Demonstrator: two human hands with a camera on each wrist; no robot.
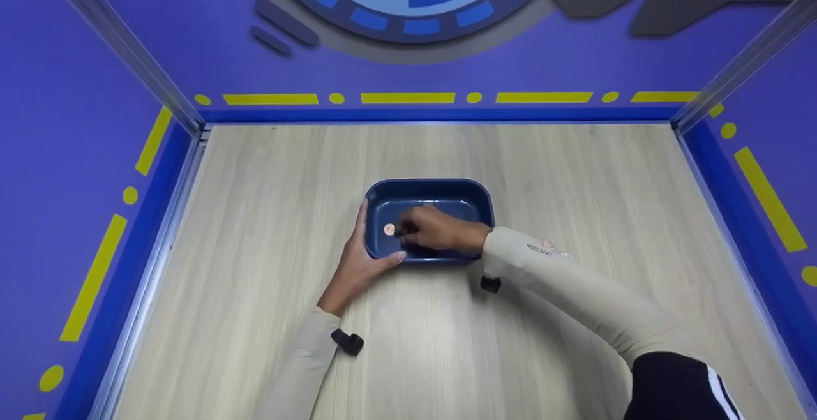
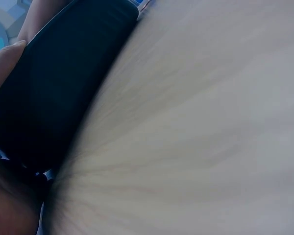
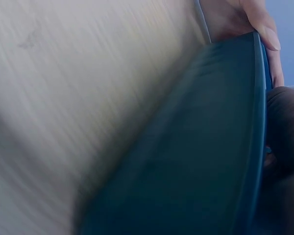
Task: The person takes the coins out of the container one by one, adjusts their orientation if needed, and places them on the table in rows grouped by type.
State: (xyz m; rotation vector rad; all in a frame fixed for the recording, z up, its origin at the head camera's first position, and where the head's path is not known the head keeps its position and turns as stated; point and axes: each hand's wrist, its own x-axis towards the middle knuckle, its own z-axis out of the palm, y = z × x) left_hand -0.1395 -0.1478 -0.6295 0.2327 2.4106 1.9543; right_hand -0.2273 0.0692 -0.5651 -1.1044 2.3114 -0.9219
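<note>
A dark blue rectangular box (image 1: pixel 429 188) with rounded corners stands open-topped on the table. My left hand (image 1: pixel 359 259) grips its near left corner, thumb over the front rim and fingers along the left wall. Inside the box is my right hand (image 1: pixel 435 227), reaching over the right rim with bent fingers. Just left of those fingertips lies a small round copper-coloured coin (image 1: pixel 389 230) on the box floor. I cannot tell whether the right fingers pinch anything. In the left wrist view the box's outer wall (image 2: pixel 63 73) shows beside the left thumb.
Small round pieces, one copper-coloured (image 1: pixel 547 243) and one silvery (image 1: pixel 565 255), peek out behind the right sleeve (image 1: pixel 574 292). The wooden table (image 1: pixel 268 184) is bounded by blue printed panels (image 1: pixel 408 78) at the back and on both sides.
</note>
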